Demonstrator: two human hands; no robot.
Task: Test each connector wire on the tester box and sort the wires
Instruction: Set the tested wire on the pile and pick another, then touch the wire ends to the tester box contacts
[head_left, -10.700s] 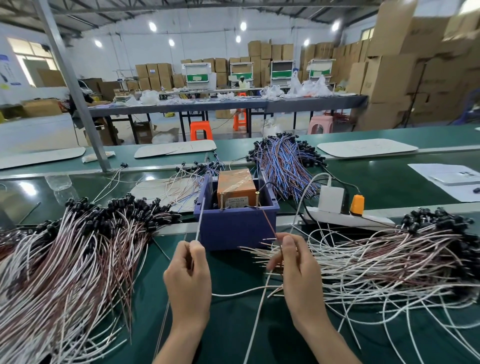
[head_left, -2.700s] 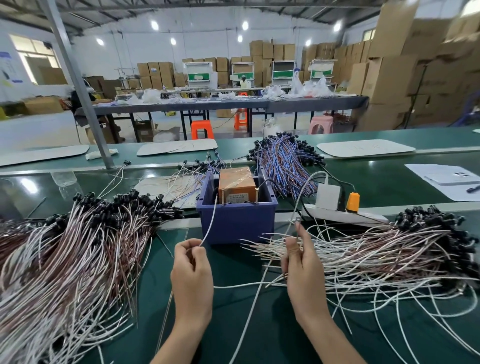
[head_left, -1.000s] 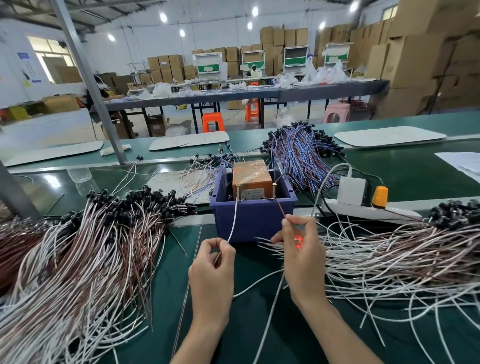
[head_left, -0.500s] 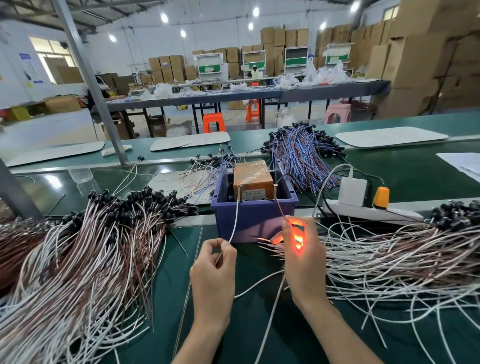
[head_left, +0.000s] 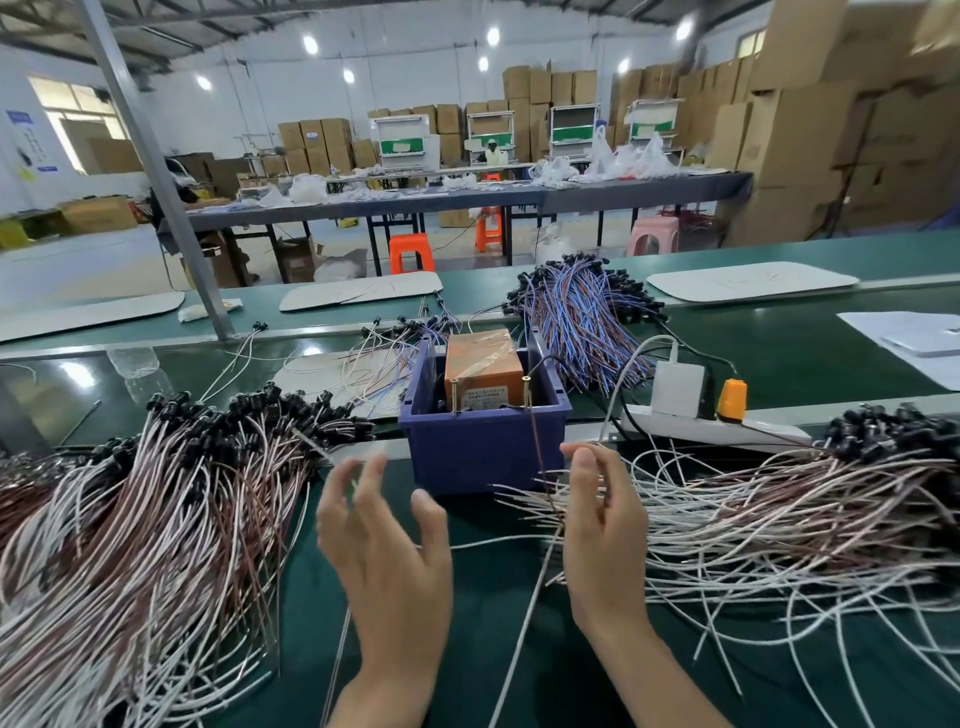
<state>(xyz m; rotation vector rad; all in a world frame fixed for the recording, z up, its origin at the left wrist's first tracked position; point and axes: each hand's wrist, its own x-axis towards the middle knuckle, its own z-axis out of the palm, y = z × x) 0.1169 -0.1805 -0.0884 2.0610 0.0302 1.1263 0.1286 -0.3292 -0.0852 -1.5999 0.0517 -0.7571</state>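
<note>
Fingers (head_left: 371, 483) of left hand (head_left: 387, 551) spread, blurred, holding nothing. Fingers (head_left: 615, 483) of right hand (head_left: 605, 525) loose and straight, just beside a brown wire (head_left: 540, 457) rising to the tester (head_left: 483, 364); touching or not, cannot tell. Light, limp, thin: best pinched near the bare end. Heaps (head_left: 156, 545) along both counter (head_left: 493, 587) edges; bin (head_left: 483, 452) mid-counter, power strip (head_left: 711, 428) behind. Tangled strands likely to snag.

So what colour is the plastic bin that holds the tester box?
The plastic bin is dark blue, best seen in the head view.
</note>
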